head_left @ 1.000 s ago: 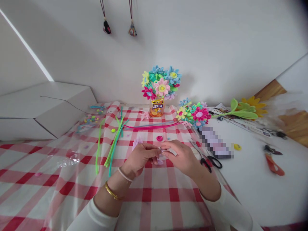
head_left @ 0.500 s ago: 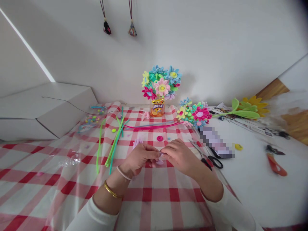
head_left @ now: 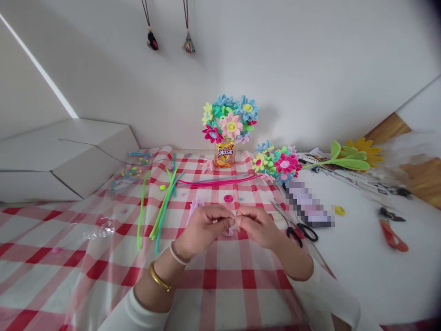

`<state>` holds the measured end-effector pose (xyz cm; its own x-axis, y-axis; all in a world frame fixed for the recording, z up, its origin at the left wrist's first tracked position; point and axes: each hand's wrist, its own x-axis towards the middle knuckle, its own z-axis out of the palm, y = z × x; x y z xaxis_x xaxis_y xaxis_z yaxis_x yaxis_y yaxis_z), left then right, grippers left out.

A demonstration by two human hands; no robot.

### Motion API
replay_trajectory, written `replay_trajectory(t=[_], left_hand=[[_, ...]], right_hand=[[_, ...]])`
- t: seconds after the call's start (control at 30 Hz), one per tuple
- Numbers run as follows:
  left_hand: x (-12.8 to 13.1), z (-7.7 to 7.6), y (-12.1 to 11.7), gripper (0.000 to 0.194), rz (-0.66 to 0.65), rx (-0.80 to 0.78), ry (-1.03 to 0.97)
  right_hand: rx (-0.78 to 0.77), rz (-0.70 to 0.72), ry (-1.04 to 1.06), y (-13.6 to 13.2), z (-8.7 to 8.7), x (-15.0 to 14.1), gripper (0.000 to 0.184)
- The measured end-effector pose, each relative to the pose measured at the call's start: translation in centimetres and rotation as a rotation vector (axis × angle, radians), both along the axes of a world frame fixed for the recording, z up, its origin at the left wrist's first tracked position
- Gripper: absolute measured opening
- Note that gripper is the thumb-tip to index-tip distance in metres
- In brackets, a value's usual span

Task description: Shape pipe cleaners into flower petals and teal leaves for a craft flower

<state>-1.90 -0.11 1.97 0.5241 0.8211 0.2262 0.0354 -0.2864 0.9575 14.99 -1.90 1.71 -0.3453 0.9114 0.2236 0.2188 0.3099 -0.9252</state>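
My left hand [head_left: 208, 227] and my right hand [head_left: 257, 225] meet fingertip to fingertip over the checked tablecloth. Both are closed in a pinch on a small, pale lilac pipe cleaner [head_left: 235, 215], mostly covered by the fingers. Just below the fingertips shows a lilac fuzzy piece [head_left: 228, 231]; whether it joins the held part I cannot tell. Behind my left hand lies a bundle of lilac pipe cleaners [head_left: 195, 206]. A pink-red button-like disc [head_left: 228, 198] is on the cloth beyond the hands. Scissors [head_left: 292, 225] with black handles lie right of my right hand.
Green pipe cleaners [head_left: 165, 207] lie to the left, pink-red ones [head_left: 220, 182] farther back. Fuzzy flowers stand in a cut drink bottle [head_left: 224, 155]; another bunch [head_left: 280, 163] lies beside it. A phone [head_left: 308, 204], orange-handled tool [head_left: 392, 235] and white box [head_left: 69, 156] flank the cloth.
Both hands have turned slightly and their fingertips have drawn closer together, covering more of the lilac piece. The view has shifted a little; the things on the table stay put.
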Motion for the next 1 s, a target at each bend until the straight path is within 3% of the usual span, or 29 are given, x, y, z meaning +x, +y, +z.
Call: replay_trajectory(t=[0.1,0.17,0.2,0.23,0.3,0.37,0.43,0.5,0.6,0.73,0.87,0.93,1.0], left_hand=[[0.4,-0.5,-0.4,0.013,0.23,0.558,0.068],[0.5,-0.8,-0.5,0.013,0.315,0.757,0.124],[0.5,-0.8,-0.5,0.013,0.33,0.761,0.137],[0.5,-0.8,-0.5,0.013,0.323,0.69,0.134],[0.5,-0.6,-0.3,0.013,0.273,0.36,0.06],[0.6,-0.3,-0.1,0.014,0.19,-0.073,-0.086],[0.5,-0.1,0.0,0.013,0.117,-0.409,-0.237],[0.4,0.0,0.1,0.012,0.066,-0.593,-0.323],[0.3,0.1,0.0,0.012,0.024,-0.736,-0.323],[0.0,0.2,-0.1,0.013,-0.012,-0.777,-0.288],[-0.1,0.3,0.0,0.015,-0.045,-0.669,-0.185],[0.0,0.3,-0.1,0.017,-0.002,-0.462,-0.089],[0.1,0.2,-0.2,0.018,0.096,-0.077,0.043]], right_hand=[[-0.317,-0.068,0.457,0.1,-1.1,-1.6,0.023],[-0.436,-0.044,0.583,0.1,-1.5,-2.1,0.027],[-0.446,-0.028,0.571,0.2,-1.5,-2.1,0.028],[-0.413,-0.018,0.509,0.2,-1.3,-1.8,0.029],[-0.23,-0.024,0.279,0.3,-0.7,-0.9,0.025],[0.088,-0.071,-0.008,0.4,0.0,0.3,0.016],[0.372,-0.087,-0.201,0.4,0.6,1.1,0.013],[0.556,-0.069,-0.346,0.3,0.9,1.5,0.016],[0.658,-0.05,-0.508,0.2,1.0,1.3,0.013],[0.672,-0.023,-0.572,-0.1,1.2,1.0,0.015],[0.549,-0.009,-0.41,-0.4,1.2,0.6,0.018],[0.376,-0.056,-0.284,-0.5,1.0,0.1,0.021],[0.138,-0.107,-0.105,-0.4,0.6,-0.6,0.023]])
